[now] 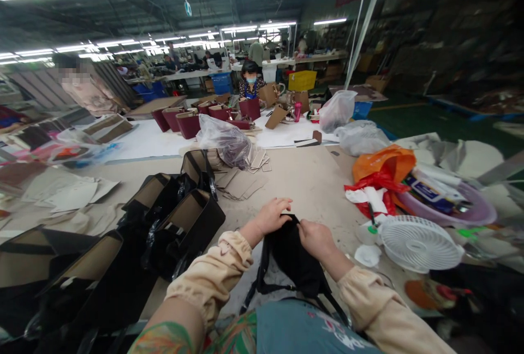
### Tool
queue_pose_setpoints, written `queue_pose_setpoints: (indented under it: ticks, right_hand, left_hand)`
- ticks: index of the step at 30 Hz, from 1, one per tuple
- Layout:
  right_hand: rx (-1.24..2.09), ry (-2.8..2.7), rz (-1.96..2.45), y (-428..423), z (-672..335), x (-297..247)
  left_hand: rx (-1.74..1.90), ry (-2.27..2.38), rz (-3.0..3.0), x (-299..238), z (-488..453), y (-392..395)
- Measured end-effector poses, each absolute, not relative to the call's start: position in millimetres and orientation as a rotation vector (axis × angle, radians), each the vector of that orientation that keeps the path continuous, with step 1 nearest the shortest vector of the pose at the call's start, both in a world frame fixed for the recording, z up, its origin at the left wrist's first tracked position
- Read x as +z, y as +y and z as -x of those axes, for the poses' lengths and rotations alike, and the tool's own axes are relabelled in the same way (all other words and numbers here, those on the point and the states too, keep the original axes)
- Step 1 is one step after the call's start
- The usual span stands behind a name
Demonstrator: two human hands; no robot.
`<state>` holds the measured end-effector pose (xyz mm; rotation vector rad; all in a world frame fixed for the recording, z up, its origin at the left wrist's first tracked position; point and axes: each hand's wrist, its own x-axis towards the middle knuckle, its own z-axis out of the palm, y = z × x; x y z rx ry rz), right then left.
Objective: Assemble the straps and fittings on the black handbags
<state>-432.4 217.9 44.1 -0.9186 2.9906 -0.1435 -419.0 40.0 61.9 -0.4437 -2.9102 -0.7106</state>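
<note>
A piece of black fabric [292, 256], with straps or bands hanging from its lower end, lies in front of my body at the table's near edge. My left hand [273, 215] grips its top left edge, fingers bent over the rim. On the other side, my right hand [317, 240] pinches the top right edge between thumb and fingers. The fabric stretches between both hands. Left of my left forearm stand several dark bags [192, 215] with tan insides, their tops gaping. The underside of the fabric is hidden.
Loose beige card pieces [241, 182] and a clear plastic bag [227, 138] lie ahead. To the right are a white fan [420, 242], a purple basin [477, 207] and an orange bag [382, 163]. Maroon bags [190, 124] stand on the far table, where a co-worker [250, 84] sits.
</note>
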Motion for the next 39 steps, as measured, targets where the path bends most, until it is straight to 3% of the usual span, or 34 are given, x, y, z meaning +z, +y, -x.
queue_pose_setpoints:
  ticks: [20, 39]
  right_hand:
    - [-0.072, 3.011, 1.020, 217, 437, 35]
    - [-0.070, 3.027, 1.024, 216, 437, 33]
  left_hand:
    - [-0.483, -3.034, 0.291, 42, 429, 49]
    - [-0.644, -3.043, 0.041, 43, 425, 56]
